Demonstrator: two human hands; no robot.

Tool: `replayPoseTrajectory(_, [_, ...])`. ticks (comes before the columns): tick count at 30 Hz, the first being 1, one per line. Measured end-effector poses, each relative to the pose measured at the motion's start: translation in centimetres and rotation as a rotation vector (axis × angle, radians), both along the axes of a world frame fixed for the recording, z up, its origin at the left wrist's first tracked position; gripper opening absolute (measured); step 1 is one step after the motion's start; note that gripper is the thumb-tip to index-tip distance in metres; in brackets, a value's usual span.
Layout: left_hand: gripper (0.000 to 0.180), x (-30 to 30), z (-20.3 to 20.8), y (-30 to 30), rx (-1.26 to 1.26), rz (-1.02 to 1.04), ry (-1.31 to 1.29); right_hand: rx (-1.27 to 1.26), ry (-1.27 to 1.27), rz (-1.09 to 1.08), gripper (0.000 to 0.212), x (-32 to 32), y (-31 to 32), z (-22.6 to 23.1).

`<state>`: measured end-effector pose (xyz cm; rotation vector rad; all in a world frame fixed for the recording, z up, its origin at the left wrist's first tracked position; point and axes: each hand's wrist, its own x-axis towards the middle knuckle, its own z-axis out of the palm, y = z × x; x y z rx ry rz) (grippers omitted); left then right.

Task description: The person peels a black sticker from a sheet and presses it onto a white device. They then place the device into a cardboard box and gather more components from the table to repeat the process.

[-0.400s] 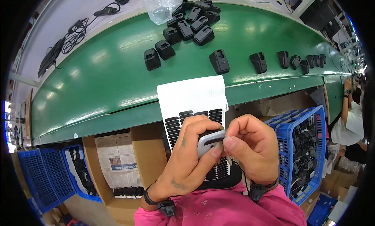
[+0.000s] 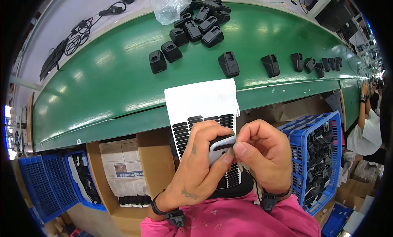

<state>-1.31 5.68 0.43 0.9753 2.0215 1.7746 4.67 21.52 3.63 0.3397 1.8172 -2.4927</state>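
Observation:
My left hand (image 2: pixel 195 165) is closed around a small charger dock with a grey face (image 2: pixel 215 155) and a black body, holding it tilted above my lap. Along the grey face runs a black oval sticker (image 2: pixel 224 144), whose right end meets my right fingertips. Thumb and forefinger of my right hand (image 2: pixel 266 159) are pinched there, and the fingertips partly hide that end. Beneath both hands lies a white sheet (image 2: pixel 200 98) with rows of similar black oval stickers (image 2: pixel 180 132). Its upper end rests on the green table's edge.
Several black charger docks (image 2: pixel 192 30) are heaped on the green table (image 2: pixel 110 73), others spread rightward. A blue crate (image 2: pixel 301 171) of black parts stands at right. At left are a cardboard box (image 2: pixel 157 155) and blue baskets (image 2: pixel 45 183). Another person's arm (image 2: pixel 362 110) shows far right.
The grey face has tilted slightly in my left hand. Both hands otherwise keep nearly the same place.

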Motion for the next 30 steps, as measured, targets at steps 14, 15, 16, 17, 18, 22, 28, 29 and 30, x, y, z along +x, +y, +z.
replayPoseTrajectory(14, [0.04, 0.2, -0.2, 0.5, -0.004, 0.018, 0.008, 0.06, -0.015, -0.001, 0.01, 0.1, 0.3, -0.4])
replayPoseTrajectory(15, [0.04, 0.2, -0.2, 0.5, -0.008, 0.029, 0.024, 0.052, -0.01, -0.008, 0.01, 0.1, 0.3, -0.5])
replayPoseTrajectory(16, [0.04, 0.2, -0.2, 0.5, -0.011, 0.04, 0.04, 0.044, -0.005, -0.014, 0.01, 0.0, 0.2, -0.6])
replayPoseTrajectory(17, [0.04, 0.3, -0.2, 0.6, -0.012, 0.038, 0.04, 0.044, -0.005, -0.016, 0.01, 0.0, 0.1, -0.4])
replayPoseTrajectory(18, [0.039, 0.4, 0.0, 0.7, -0.021, 0.059, 0.02, 0.041, -0.032, -0.034, 0.01, -0.1, 0.0, -0.1])
replayPoseTrajectory(22, [0.041, 0.4, -0.2, 0.8, -0.029, 0.061, 0.073, 0.117, 0.018, -0.034, 0.01, 0.1, 0.3, -0.9])
replayPoseTrajectory(28, [0.041, 0.6, -0.2, 1.3, -0.053, 0.078, 0.102, 0.133, 0.03, -0.074, 0.01, 0.1, 0.3, -1.2])
replayPoseTrajectory(29, [0.041, 0.6, -0.2, 1.3, -0.053, 0.077, 0.103, 0.133, 0.031, -0.076, 0.01, 0.1, 0.3, -1.2])
replayPoseTrajectory(30, [0.041, 0.7, -0.3, 1.4, -0.057, 0.086, 0.118, 0.129, 0.037, -0.092, 0.01, 0.2, 0.3, -1.4])
